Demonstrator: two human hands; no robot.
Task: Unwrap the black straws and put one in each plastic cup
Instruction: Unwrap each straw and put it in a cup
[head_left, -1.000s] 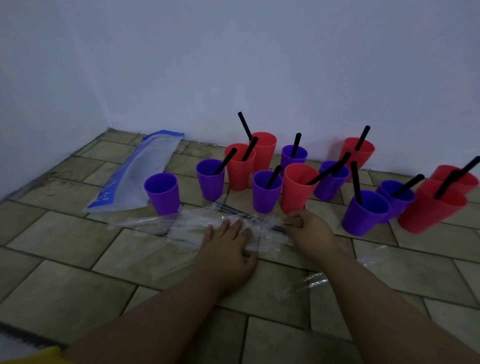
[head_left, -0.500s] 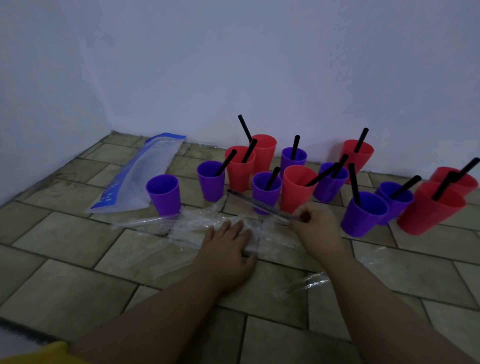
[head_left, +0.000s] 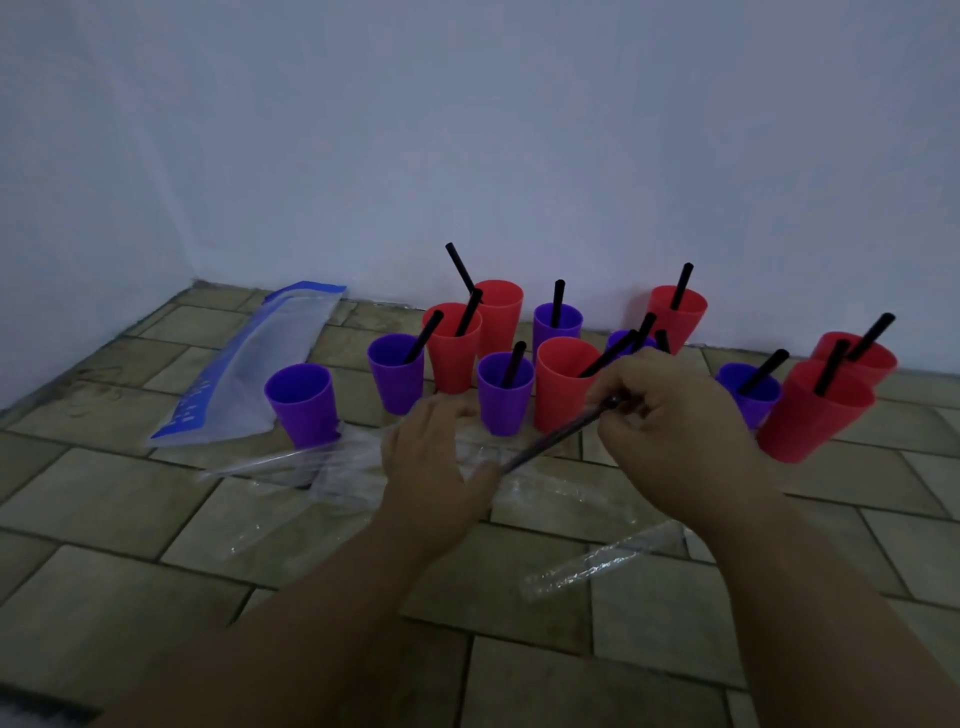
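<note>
Several red and purple plastic cups stand on the tiled floor by the wall, most with a black straw in them. The leftmost purple cup (head_left: 302, 402) holds no straw. My right hand (head_left: 670, 431) is raised in front of the cups and pinches the upper end of a wrapped black straw (head_left: 553, 439). The straw slants down to the left, and its lower end meets the thumb side of my left hand (head_left: 434, 467). My left hand hovers over the clear wrappers (head_left: 337, 467); its fingers point towards the cups, and whether they grip the straw's lower end is unclear.
A long clear bag with blue print (head_left: 249, 374) lies at the left by the wall. Empty clear wrappers are strewn on the tiles, one (head_left: 597, 564) near my right forearm. The white wall (head_left: 519, 130) closes the back and left.
My right hand lifted the wrapped straw off the pile and rose to the right. My left hand left the wrappers it pressed flat and came up to the straw's lower end.
</note>
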